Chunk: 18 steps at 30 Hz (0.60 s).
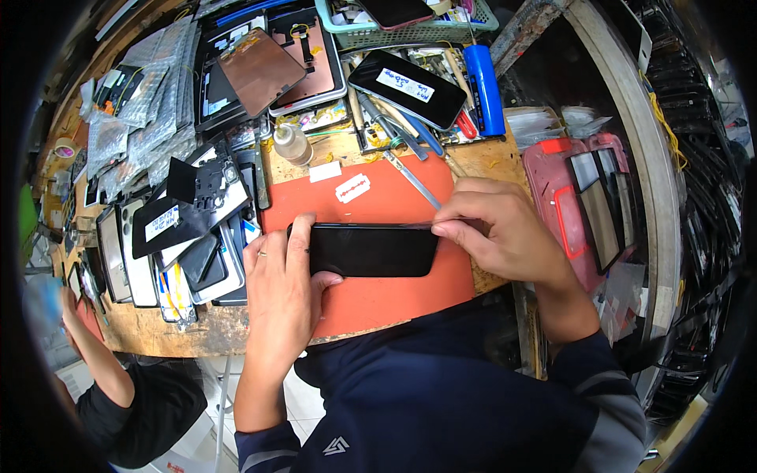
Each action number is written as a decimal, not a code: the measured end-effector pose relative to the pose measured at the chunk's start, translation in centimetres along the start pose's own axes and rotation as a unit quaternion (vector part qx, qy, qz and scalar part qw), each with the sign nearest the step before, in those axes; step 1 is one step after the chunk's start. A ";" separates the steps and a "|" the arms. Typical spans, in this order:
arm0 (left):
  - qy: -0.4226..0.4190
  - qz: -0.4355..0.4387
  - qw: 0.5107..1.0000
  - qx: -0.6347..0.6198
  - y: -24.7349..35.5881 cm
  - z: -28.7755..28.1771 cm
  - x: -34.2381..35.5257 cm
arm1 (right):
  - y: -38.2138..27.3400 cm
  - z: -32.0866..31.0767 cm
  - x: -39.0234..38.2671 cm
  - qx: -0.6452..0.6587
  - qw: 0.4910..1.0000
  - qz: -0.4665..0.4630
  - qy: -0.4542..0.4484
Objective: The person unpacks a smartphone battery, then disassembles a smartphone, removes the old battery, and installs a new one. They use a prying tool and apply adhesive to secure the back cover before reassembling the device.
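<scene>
A black smartphone (372,250) lies screen up and lengthwise over the orange-red mat (371,303). My left hand (285,272) grips its left end, thumb along the near edge and fingers at the far edge. At the far right corner, my right hand (497,229) is closed in a pinch; what sits between its fingertips is too thin to make out. A slim metal tool (414,180) slants down to those fingertips, and whether they touch it is unclear. Beyond the phone rest a razor blade (352,188) and a small white piece (325,172).
Piled phones and parts (197,213) crowd the left. Behind the mat stand a clear bottle (292,145), a labelled phone (408,88) over hand tools and a blue cylinder (484,91). A pink-red case (564,213) is at right. Another person's arm (98,347) shows at lower left.
</scene>
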<state>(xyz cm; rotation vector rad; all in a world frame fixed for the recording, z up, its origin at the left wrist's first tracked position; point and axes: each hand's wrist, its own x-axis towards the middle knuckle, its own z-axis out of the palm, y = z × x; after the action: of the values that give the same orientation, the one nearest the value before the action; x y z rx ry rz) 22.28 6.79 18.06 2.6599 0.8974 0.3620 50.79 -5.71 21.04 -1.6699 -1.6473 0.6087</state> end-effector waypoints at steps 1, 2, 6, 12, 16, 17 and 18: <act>0.001 0.001 1.000 -0.004 -0.1 0.0 0.0 | -0.4 -0.2 0.5 0.001 1.000 0.006 -0.023; 0.005 0.007 1.000 -0.004 -0.2 0.1 -0.1 | -1.0 -0.4 1.1 0.002 0.999 0.012 -0.047; 0.017 0.006 0.999 -0.050 -0.5 0.4 -0.3 | -1.0 -0.1 3.0 -0.002 0.997 -0.010 -0.080; 0.012 0.032 0.997 -0.068 -0.9 0.4 0.0 | -0.5 2.6 4.9 0.027 0.997 -0.059 -0.045; -0.001 0.031 0.998 -0.063 -1.0 0.4 0.0 | -0.8 3.3 4.9 0.040 0.998 -0.037 -0.035; -0.006 0.029 0.998 -0.060 -0.9 0.3 0.0 | -1.0 3.4 4.8 0.049 0.998 -0.026 -0.031; 0.004 0.028 0.997 -0.072 -0.9 0.4 0.1 | -1.0 3.5 4.8 0.058 0.998 -0.015 -0.026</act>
<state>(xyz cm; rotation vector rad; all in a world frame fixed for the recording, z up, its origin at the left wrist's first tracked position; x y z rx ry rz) 21.95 7.43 17.41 2.5561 0.7688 0.4331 47.86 -0.54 20.28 -1.5544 -1.6389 0.7239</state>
